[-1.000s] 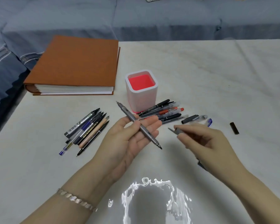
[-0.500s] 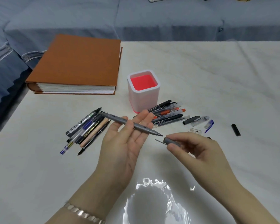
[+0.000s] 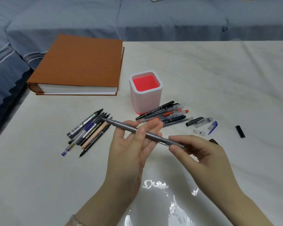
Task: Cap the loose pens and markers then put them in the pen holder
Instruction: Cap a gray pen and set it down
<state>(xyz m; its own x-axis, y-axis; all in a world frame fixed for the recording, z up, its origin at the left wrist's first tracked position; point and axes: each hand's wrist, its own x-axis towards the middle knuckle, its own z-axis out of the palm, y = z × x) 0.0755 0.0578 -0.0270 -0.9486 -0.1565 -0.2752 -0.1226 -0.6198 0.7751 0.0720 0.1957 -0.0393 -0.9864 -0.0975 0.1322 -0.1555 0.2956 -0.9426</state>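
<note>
A grey double-ended pen lies across my left hand, held between thumb and fingers, its bare left tip pointing at the left pile. My right hand pinches the grey cap, which now sits on the pen's right end. The white pen holder with a red inside stands behind, with nothing showing above its rim. Uncapped pens lie in a pile to the left. More pens lie at the holder's base.
Loose caps lie right of the holder: a black and clear one, a blue one, a small clear one and a black one. An orange binder sits at the back left. A sofa runs behind the table.
The pen swung flatter in my left hand. My right hand brought the grey cap in from the right and slid it over the pen's right tip.
</note>
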